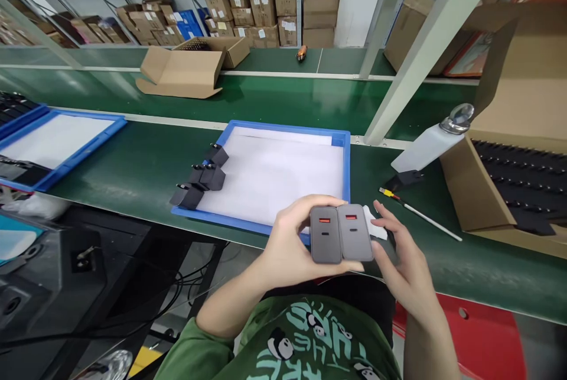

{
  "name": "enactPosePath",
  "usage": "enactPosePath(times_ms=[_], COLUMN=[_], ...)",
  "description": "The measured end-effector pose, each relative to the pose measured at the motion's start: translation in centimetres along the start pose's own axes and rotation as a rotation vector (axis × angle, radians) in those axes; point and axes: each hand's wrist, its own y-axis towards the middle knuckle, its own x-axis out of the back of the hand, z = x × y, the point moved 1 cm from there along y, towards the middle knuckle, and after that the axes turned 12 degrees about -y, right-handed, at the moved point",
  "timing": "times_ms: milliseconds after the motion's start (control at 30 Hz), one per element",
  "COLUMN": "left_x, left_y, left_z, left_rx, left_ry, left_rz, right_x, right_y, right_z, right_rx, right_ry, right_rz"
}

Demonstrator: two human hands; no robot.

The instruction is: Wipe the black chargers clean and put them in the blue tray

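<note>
Two dark grey chargers, a left one (326,244) and a right one (355,244), are held side by side with their port faces up. My left hand (292,244) wraps round the pair from the left. At their right side is my right hand (401,256), its fingers apart, the fingertips close to the right charger; contact is unclear. A white cloth or paper (375,227) shows between that hand and the chargers. Behind them lies a blue tray (287,127) lined with white paper, with several black chargers (211,178) along its left edge.
On the right stand a white pump bottle (427,146), a black adapter (404,180), a thin white stick (432,220) and an open carton (469,191) of black chargers. Another blue tray (88,152) is at left. A metal post (425,49) rises behind the bench.
</note>
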Motion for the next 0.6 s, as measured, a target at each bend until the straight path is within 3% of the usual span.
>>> enactPosePath(times_ms=[133,233,600], left_x=[-0.7,-0.9,-0.8], left_y=[-0.9,-1.3,-1.7], left_z=[-1.1,-1.7,-2.5], left_rx=[0.124,0.123,0.105], left_ry=[-0.081,-0.109,-0.068], left_rz=[-0.023,-0.002,-0.032], right_x=[1.0,1.4,1.6], right_y=[-0.4,-0.6,-0.5], right_z=[3.6,5.5,7.4], right_rx=[0.161,0.22,0.294], right_ry=[0.287,0.367,0.373], right_rz=[0.044,0.045,-0.026])
